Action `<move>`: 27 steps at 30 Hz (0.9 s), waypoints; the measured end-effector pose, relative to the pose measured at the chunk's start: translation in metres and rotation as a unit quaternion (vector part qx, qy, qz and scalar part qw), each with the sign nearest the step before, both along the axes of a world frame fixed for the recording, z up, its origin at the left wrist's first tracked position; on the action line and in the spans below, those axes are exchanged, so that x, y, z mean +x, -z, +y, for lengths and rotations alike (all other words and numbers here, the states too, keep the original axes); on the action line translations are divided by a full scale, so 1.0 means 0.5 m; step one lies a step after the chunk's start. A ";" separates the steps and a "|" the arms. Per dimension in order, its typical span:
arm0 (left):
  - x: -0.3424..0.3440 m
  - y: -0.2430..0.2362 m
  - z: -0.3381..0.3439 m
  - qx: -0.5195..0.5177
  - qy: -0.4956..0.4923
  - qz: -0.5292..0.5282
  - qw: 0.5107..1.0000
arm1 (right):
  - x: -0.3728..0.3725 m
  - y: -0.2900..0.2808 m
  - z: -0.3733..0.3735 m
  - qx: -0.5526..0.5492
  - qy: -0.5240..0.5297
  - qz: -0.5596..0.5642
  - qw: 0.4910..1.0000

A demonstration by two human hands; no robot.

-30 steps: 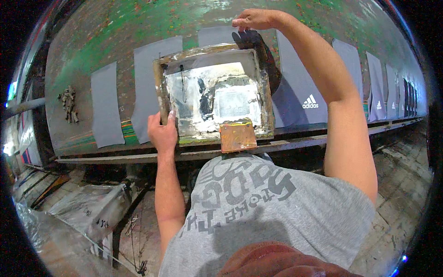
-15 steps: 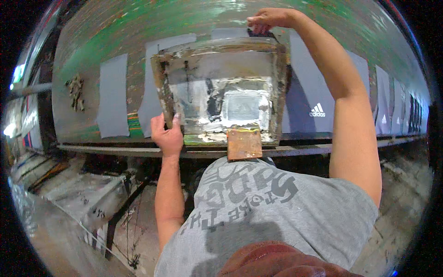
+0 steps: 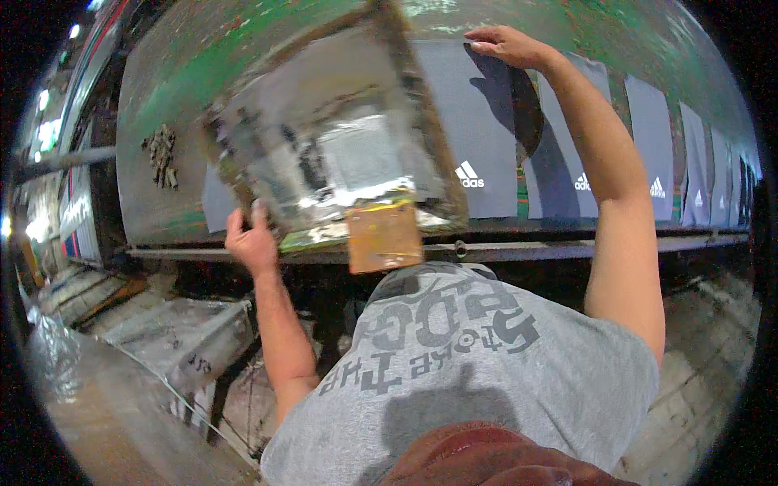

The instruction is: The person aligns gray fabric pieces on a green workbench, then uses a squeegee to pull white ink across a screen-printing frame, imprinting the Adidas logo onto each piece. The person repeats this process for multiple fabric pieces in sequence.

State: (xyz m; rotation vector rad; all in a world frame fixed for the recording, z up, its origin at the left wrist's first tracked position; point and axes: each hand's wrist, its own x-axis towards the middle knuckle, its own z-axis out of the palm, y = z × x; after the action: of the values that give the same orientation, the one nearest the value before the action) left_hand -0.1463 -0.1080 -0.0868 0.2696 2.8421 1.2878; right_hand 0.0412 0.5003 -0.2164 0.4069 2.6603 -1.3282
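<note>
My left hand (image 3: 253,240) grasps a brown, paint-crusted rectangular frame strung with grey mesh (image 3: 332,134) near its closer left corner, thumb uppermost; the frame lies beyond and to the right of that hand, slanted above the green-stained table (image 3: 186,105). My right hand (image 3: 512,46), fingers extended and holding nothing visible, is beyond the frame's right side, at the far edge of a flat grey fabric panel (image 3: 450,89); I cannot tell whether it touches the cloth. Handling: the frame should prove stiff and moderately weighty — the mesh thin and easily damaged, its white smears possibly slippery. Hold is best taken on the side rails, clear of the smears. Appearance: a pale rectangular window (image 3: 362,154) edged in white, dark patches nearer my left hand, an orange-brown rectangular block (image 3: 384,239) at the near edge — details blurred.
</note>
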 end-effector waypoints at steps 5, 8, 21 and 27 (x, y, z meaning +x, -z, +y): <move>-0.062 -0.071 -0.053 -0.035 -0.008 0.045 0.998 | 0.120 -0.030 0.014 -0.020 0.194 0.063 0.979; -0.133 -0.080 -0.091 -0.096 -0.024 0.073 0.992 | 0.179 -0.086 0.018 0.081 0.297 0.113 0.945; -0.260 0.039 -0.162 -0.071 0.054 0.051 0.995 | 0.407 -0.276 -0.496 0.161 0.444 0.194 0.860; -0.273 0.023 -0.139 -0.063 0.105 0.048 0.991 | 0.307 -0.292 -0.795 0.043 0.307 0.231 0.922</move>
State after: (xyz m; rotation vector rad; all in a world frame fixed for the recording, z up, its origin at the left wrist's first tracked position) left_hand -0.2826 -0.1776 -0.0983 0.6241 2.8624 1.0782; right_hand 0.1947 0.1026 -0.0706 1.1510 3.1292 -1.6310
